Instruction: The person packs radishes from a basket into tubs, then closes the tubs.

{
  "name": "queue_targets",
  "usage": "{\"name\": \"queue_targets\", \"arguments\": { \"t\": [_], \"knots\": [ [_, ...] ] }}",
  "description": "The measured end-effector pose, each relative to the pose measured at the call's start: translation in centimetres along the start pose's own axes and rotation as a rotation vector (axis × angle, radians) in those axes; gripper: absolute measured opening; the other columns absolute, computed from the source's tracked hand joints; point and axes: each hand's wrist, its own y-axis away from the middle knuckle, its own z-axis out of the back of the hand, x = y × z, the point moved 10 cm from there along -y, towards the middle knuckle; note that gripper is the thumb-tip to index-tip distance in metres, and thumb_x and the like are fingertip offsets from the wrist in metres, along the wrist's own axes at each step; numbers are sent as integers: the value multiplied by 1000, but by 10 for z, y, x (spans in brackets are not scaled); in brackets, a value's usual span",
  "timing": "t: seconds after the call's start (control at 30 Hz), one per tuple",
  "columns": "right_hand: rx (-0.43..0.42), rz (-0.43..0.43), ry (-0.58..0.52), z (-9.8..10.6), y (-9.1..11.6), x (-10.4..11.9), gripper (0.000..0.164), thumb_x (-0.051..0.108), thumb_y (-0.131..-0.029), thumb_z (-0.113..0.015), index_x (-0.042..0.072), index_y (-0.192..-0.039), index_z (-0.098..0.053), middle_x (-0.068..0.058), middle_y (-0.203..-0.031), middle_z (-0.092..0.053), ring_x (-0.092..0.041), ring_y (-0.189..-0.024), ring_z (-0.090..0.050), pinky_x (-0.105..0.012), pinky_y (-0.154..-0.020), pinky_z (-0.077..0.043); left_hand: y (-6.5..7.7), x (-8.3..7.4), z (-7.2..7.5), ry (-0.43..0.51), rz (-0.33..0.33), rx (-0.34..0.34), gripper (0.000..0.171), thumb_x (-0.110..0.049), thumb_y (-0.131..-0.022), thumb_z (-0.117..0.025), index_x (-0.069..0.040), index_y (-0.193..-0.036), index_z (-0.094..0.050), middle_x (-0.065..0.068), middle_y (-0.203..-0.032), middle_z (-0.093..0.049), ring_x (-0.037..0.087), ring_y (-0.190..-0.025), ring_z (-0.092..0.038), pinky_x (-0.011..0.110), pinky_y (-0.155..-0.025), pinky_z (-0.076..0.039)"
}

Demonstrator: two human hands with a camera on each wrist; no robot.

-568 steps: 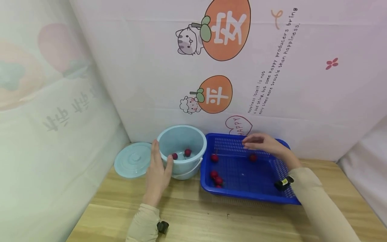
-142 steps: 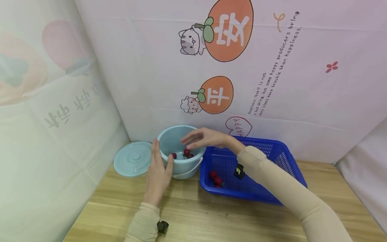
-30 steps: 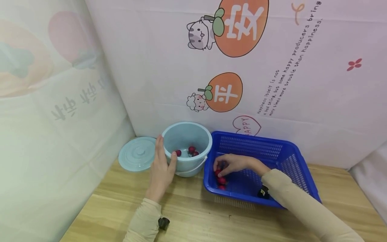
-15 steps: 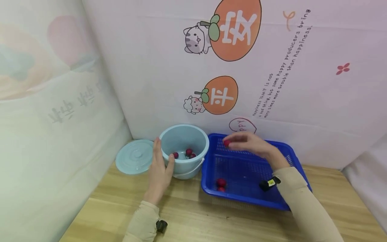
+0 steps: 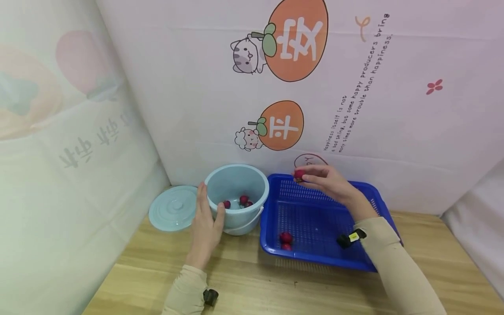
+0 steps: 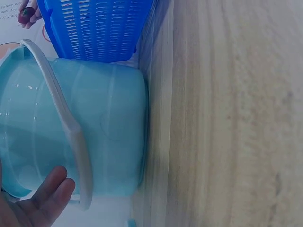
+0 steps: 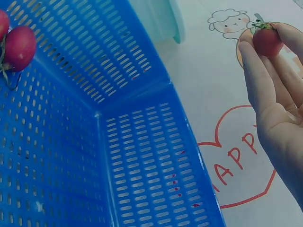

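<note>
My right hand (image 5: 328, 183) pinches a cherry tomato (image 7: 267, 41) between thumb and fingertips, raised above the back edge of the blue basket (image 5: 323, 259). Its green stem end shows in the right wrist view. Two more cherry tomatoes (image 5: 286, 237) lie in the basket's near left corner. My left hand (image 5: 205, 227) rests with straight fingers against the left side of the light blue bucket (image 5: 238, 218), the thumb by the near rim. Several cherry tomatoes (image 5: 244, 200) lie on the bucket's bottom. In the left wrist view the bucket's white handle (image 6: 71, 125) hangs down its side.
A light blue lid (image 5: 173, 208) lies on the wooden table (image 5: 244, 280) left of the bucket. Bucket and basket stand side by side near a printed white backdrop (image 5: 189, 109). Another white cloth (image 5: 78, 197) hangs on the left.
The right hand has taken a cherry tomato from the basket's left side and lifted it up towards the back edge. Over the longer span, the bucket gained a tomato. The left hand stays against the bucket.
</note>
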Motion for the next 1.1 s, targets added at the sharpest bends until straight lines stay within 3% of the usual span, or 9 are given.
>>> {"name": "queue_targets", "arguments": {
  "t": [0.27, 0.4, 0.53, 0.73, 0.9, 1.1],
  "knots": [
    [69, 25, -31, -23, -7, -5, 34, 4, -106, -62, -1, -139, -66, -19, -139, -66, -30, -128, -66, -45, -107, -50, 1, -2, 2, 0, -3, 2, 77, -44, -108, -51, -14, -171, -17, 0, -177, -16, 46, -135, -55, 66, -98, -52],
    [81, 19, -90, -48, -19, -5, 38, 7, -107, -62, -5, -142, -61, -28, -144, -60, -35, -132, -62, -50, -110, -46, 3, -4, 5, -2, -13, -9, 77, -46, -109, -49, -12, -170, -18, 2, -177, -17, 48, -132, -57, 66, -96, -52],
    [73, 6, -150, -78, -33, -4, 38, 11, -105, -66, -3, -141, -63, -25, -140, -64, -31, -130, -64, -49, -110, -46, 5, -7, 7, -8, -22, -15, 77, -47, -109, -49, -11, -170, -18, 4, -176, -18, 48, -132, -57, 66, -96, -53],
    [157, 33, -176, -117, -48, 0, 34, 6, -105, -64, -1, -138, -67, -21, -136, -68, -32, -130, -64, -46, -111, -47, 7, -7, 4, -9, -8, -3, 77, -44, -109, -50, -12, -170, -17, 3, -176, -17, 47, -133, -56, 65, -98, -52],
    [144, 29, -111, -122, -52, -3, 35, 8, -103, -67, -1, -137, -67, -19, -134, -70, -29, -126, -67, -41, -108, -51, 6, -8, 4, -1, -7, -3, 77, -46, -109, -50, -12, -170, -17, 2, -176, -17, 47, -132, -58, 64, -99, -52],
    [124, 1, -39, -117, -53, -9, 36, 12, -103, -70, 1, -137, -68, -17, -133, -71, -29, -126, -67, -41, -108, -51, 6, -10, 5, -5, -15, -24, 77, -47, -109, -50, -10, -170, -20, 3, -176, -19, 48, -120, -64, 65, -90, -56]
  ]
}}
